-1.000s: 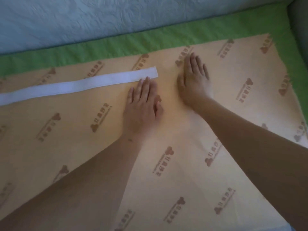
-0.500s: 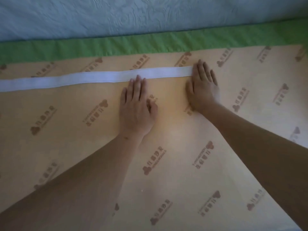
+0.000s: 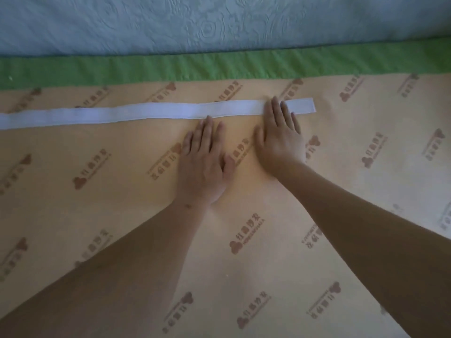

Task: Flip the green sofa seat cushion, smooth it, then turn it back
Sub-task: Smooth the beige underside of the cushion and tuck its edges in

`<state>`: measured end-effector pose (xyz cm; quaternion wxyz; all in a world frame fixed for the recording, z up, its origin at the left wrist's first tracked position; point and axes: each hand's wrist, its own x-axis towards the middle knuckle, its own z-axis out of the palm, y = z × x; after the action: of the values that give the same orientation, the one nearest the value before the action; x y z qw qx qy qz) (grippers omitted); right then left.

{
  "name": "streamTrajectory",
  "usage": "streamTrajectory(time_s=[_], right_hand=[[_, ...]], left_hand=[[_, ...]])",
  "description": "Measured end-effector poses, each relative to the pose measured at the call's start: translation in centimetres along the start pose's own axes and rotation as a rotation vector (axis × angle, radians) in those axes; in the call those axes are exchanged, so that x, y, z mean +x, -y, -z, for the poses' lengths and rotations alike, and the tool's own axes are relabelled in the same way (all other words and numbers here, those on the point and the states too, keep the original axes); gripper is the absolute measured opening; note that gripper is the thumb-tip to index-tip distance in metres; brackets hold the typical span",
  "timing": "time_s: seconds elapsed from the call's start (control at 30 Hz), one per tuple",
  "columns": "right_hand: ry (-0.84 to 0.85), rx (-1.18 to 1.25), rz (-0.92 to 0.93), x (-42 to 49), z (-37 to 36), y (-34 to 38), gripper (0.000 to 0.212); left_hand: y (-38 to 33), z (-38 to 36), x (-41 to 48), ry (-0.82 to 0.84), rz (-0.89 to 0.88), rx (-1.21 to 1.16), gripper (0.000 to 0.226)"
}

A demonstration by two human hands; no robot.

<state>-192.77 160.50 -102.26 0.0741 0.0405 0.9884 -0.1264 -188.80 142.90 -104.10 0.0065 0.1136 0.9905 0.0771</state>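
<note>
Right hand (image 3: 280, 145) has slid onto white strip (image 3: 134, 114); left hand (image 3: 205, 167) beside it; both flat on cushion (image 3: 109, 203).

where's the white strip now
Head view: the white strip runs from the left edge across the tan underside, below the green border; the right hand covers it near its right end.

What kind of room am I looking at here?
Probably a home living room, close over a sofa: a seat cushion turned underside up, tan logo-printed lining, green edging, and a pale quilted backrest behind.
</note>
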Motion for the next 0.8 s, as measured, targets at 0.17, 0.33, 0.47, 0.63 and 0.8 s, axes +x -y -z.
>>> streamTrajectory(time_s=[0.17, 0.33, 0.47, 0.63, 0.8], right_hand=[[-0.229, 0.042, 0.082, -0.5, 1.6, 2.1, 0.060], [-0.083, 0.088, 0.085, -0.3, 0.9, 2.9, 0.061], [-0.155, 0.047, 0.129, -1.3, 0.8, 4.6, 0.063], [-0.117, 0.123, 0.088, 0.5, 1.3, 7.1, 0.063], [0.074, 0.020, 0.121, -1.3, -1.1, 9.0, 0.067]], left_hand=[[0.7, 0.4, -0.1, 0.004, 0.013, 0.016, 0.065], [2.6, 1.0, -0.1, 0.016, 0.064, 0.062, 0.065], [3.1, 1.1, -0.2, 0.032, 0.061, 0.059, 0.065], [4.8, 2.3, -1.2, 0.071, 0.048, 0.087, 0.063], [7.4, 2.8, -1.5, 0.040, 0.051, 0.083, 0.061]])
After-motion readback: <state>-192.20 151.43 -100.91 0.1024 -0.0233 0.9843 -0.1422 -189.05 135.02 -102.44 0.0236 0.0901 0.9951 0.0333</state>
